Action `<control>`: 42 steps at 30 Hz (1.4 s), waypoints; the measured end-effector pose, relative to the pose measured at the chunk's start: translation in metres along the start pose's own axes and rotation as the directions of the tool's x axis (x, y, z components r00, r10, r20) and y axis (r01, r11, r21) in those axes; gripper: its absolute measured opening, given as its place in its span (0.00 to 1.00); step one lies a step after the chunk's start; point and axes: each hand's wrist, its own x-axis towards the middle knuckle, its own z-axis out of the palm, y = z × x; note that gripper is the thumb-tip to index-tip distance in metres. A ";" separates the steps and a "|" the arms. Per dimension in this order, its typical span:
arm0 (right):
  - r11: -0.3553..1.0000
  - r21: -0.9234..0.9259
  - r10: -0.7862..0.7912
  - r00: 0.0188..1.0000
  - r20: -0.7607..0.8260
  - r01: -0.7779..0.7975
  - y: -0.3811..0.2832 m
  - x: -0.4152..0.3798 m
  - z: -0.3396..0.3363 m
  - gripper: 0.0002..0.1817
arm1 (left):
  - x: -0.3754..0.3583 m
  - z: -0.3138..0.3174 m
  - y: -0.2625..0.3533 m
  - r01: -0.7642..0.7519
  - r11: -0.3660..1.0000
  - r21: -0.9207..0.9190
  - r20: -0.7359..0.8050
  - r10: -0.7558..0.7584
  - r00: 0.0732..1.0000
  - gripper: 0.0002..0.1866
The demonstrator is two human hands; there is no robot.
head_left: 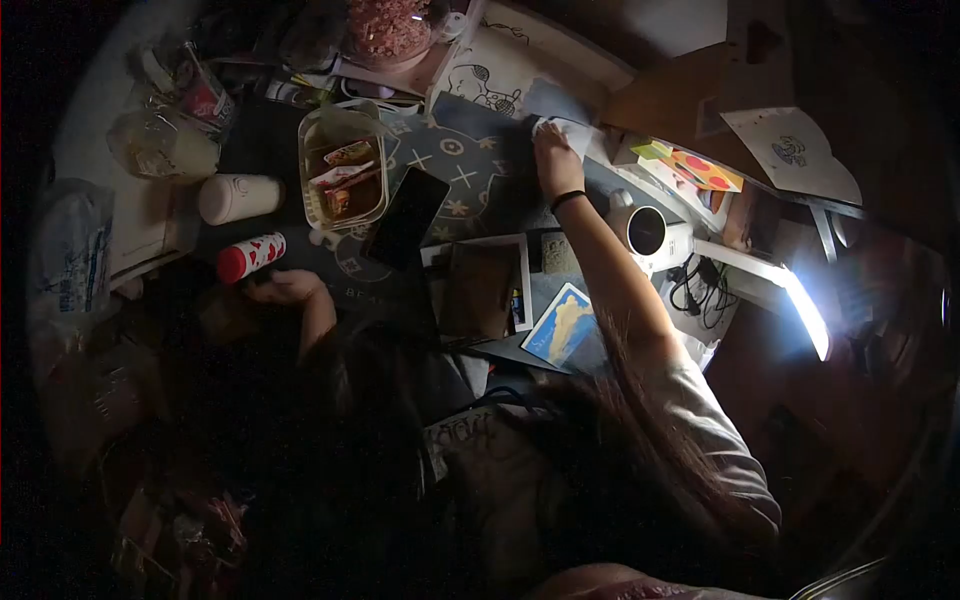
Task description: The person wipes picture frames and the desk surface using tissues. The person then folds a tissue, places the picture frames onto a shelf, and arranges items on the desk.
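Note:
At the far edge of the desk mat, my right hand (557, 165) is closed on a crumpled white tissue (577, 132), pressed against the surface. A dark band circles that wrist. My left hand (290, 288) lies low at the near left edge of the desk, in shadow, fingers loosely stretched out with nothing seen in them. Just above it is a white bottle with red hearts and a red cap (250, 257); I see no grip on it. Between the hands are a black phone (408, 215) and a plastic tray with small food packets (345, 168).
A white mug with dark contents (645, 230) stands beside my right forearm, near a lit desk lamp (806, 310). A white cylindrical container (240, 199) stands left of the tray. A blue card (560, 328) and an open box (480, 290) lie nearer me. Cables (700, 290) bunch at right.

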 end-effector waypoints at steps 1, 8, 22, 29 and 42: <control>0.997 0.029 0.066 0.998 0.014 -0.067 0.001 -0.008 -0.008 0.15 | -0.001 0.000 0.002 -0.003 1.000 -0.001 0.003 0.003 1.000 0.38; 0.904 -0.116 0.427 0.883 0.196 -0.411 0.006 -0.029 -0.042 0.17 | 0.000 0.002 -0.003 0.052 0.997 -0.057 0.019 -0.051 0.999 0.39; 0.234 0.869 0.760 0.640 0.115 -0.435 -0.051 -0.042 -0.046 0.14 | 0.000 -0.009 0.029 0.172 0.982 -0.076 0.085 -0.165 0.983 0.30; 0.971 0.180 0.180 0.978 -0.106 -0.160 -0.064 -0.055 -0.024 0.21 | -0.002 -0.005 0.019 0.229 0.973 -0.005 0.112 -0.227 0.967 0.30; 0.938 -0.073 0.335 0.941 -0.045 -0.338 -0.088 -0.049 -0.013 0.39 | 0.000 0.000 0.006 0.072 0.996 0.049 0.042 -0.074 0.996 0.27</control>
